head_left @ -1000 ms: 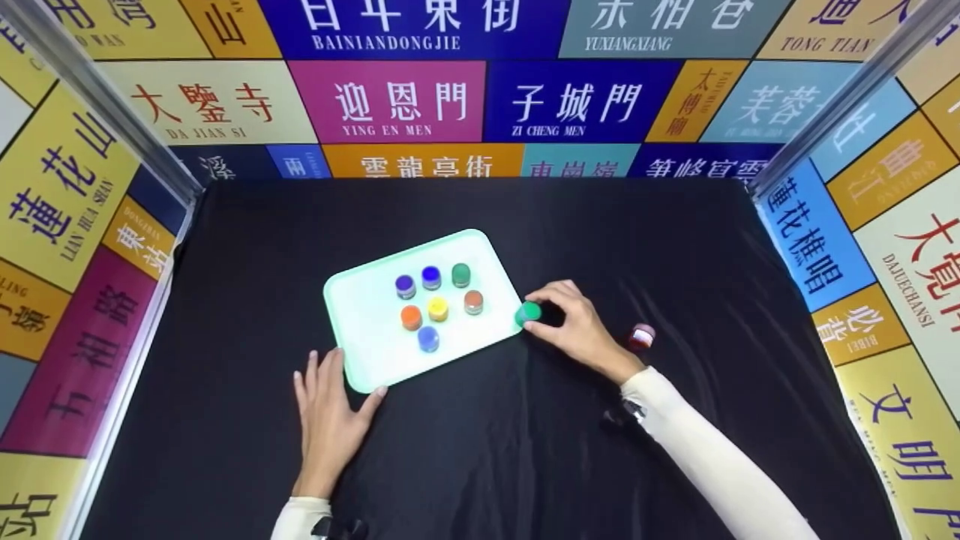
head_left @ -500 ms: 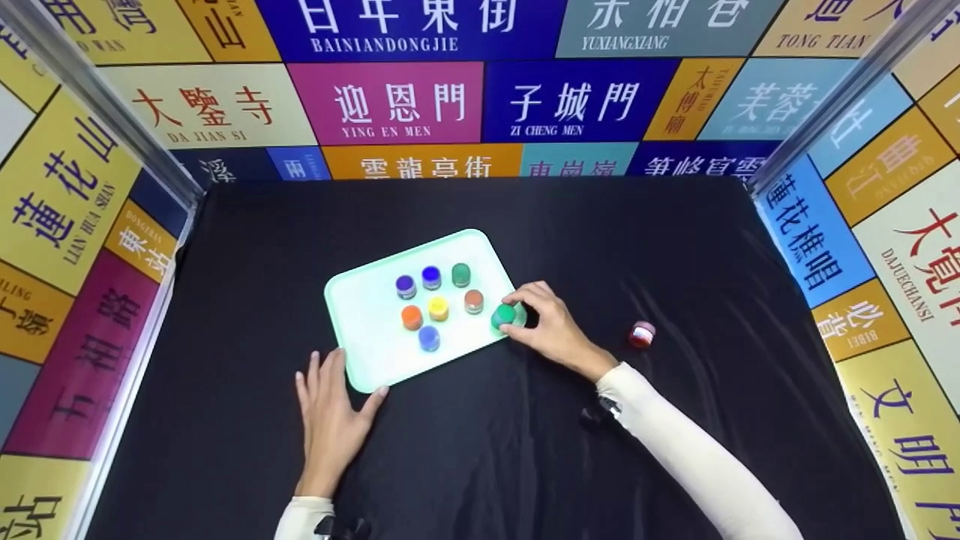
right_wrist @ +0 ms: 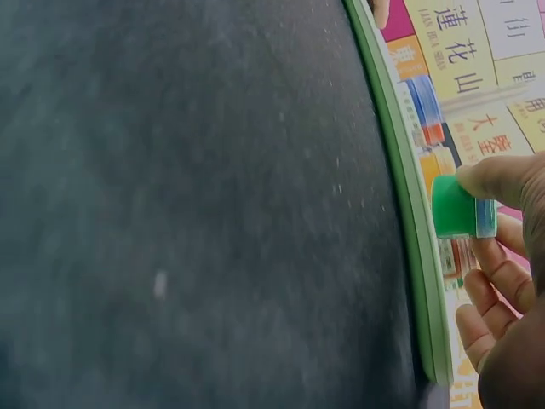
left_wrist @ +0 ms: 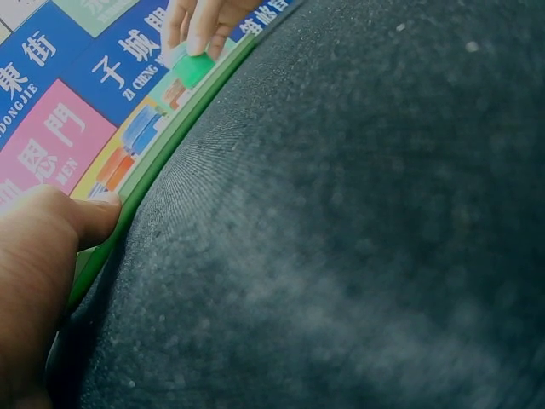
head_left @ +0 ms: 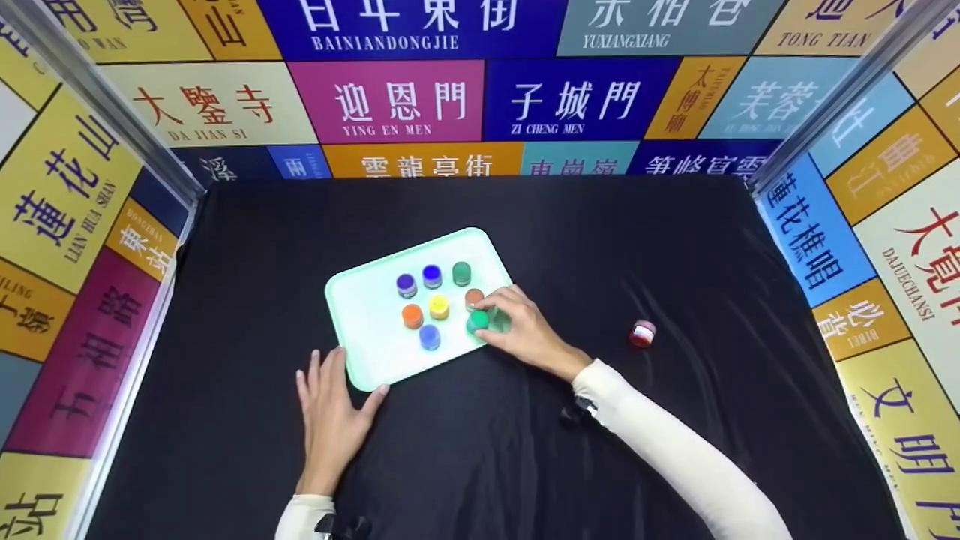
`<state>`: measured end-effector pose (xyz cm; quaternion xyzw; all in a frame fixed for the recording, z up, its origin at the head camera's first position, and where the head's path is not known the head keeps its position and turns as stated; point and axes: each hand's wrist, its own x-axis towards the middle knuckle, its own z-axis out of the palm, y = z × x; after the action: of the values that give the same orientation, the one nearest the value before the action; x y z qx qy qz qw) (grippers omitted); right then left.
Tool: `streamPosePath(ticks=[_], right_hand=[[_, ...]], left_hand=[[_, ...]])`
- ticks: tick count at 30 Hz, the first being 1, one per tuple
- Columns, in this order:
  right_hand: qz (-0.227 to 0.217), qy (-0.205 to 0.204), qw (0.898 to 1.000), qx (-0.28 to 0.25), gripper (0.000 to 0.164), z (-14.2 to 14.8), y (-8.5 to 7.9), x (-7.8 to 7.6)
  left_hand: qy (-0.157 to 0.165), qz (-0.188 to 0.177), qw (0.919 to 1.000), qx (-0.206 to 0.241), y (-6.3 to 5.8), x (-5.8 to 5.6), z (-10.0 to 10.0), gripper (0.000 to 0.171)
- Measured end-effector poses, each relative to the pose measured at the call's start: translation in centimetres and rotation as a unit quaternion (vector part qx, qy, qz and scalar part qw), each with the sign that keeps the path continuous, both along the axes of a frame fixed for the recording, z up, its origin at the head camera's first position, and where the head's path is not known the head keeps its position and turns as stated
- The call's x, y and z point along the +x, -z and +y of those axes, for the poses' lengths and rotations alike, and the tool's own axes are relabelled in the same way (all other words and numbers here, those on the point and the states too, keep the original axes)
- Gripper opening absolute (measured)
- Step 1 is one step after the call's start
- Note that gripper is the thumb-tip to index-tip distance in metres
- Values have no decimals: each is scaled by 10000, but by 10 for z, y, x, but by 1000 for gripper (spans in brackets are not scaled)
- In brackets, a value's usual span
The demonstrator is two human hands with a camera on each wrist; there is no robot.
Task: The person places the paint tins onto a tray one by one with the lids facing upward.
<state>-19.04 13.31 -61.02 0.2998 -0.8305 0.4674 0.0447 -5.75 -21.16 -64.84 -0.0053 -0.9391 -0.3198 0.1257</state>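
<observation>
My right hand pinches a green-capped paint jar between thumb and fingertips, over the right part of a pale green tray. In the right wrist view the jar's green lid points toward the tray's near rim. My left hand rests at the tray's near left corner, fingers straight along the left side. Its thumb touches the rim in the left wrist view. Beside the held jar, a brown paint jar is partly covered by the right fingers.
On the tray stand more jars: purple, blue, dark green, orange, yellow and light blue. A red jar lies on the black cloth at right. Printed panels enclose the table.
My right hand has carried the green-capped jar leftward, from the tray's right edge to beside the brown jar. My left hand and the other jars have stayed put.
</observation>
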Motion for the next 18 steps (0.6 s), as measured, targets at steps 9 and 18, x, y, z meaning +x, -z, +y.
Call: streamPosePath(ticks=[9,18], right_hand=[[-416,140,9989,-174,37,-16,1,3],[-287,17,9995,-129,37,-32,2,8]], left_hand=[[21,0,10000,5,0,-1,1,97],[2,-8,10000,12,0,0,0,97]])
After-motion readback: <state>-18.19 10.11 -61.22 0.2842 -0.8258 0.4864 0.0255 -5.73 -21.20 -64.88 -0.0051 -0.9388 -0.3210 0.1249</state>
